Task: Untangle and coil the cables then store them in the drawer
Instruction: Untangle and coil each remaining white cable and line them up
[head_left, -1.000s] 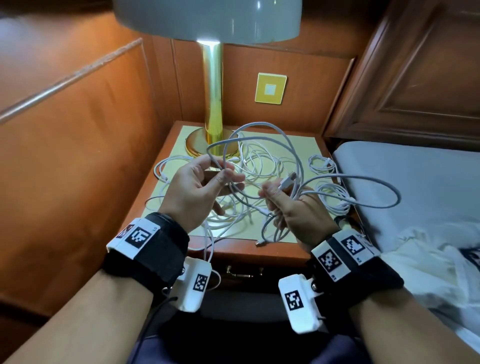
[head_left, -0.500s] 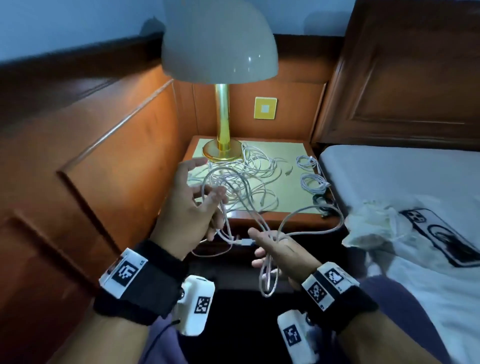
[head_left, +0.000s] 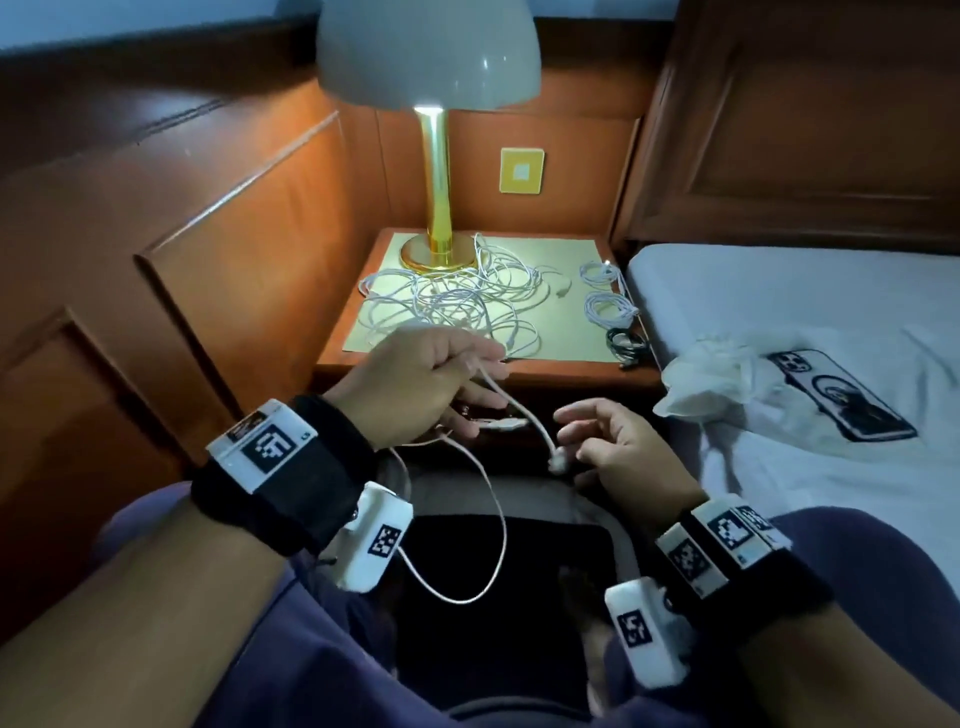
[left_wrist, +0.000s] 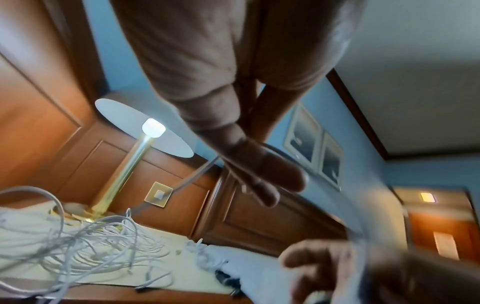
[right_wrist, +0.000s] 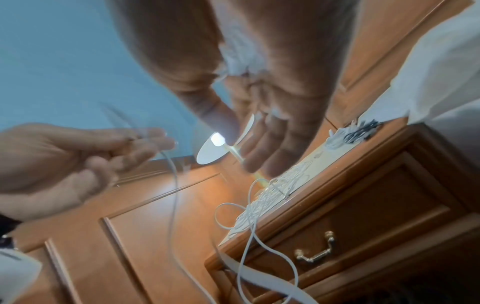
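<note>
Both hands have dropped from the tangle to lap level, drawing one thin white cable (head_left: 488, 519) clear. Left hand (head_left: 415, 379) pinches that cable between thumb and curled fingers; its slack hangs in a loop over the lap. Right hand (head_left: 623, 447) is loosely open, fingers relaxed, touching the cable's white plug end (head_left: 558, 462). A tangled heap of white cables (head_left: 452, 301) lies on the wooden bedside counter (head_left: 571, 364), beside the brass lamp (head_left: 436, 208); small coiled bundles (head_left: 605, 301) sit near its right edge. The drawer (right_wrist: 363, 226) is closed.
</note>
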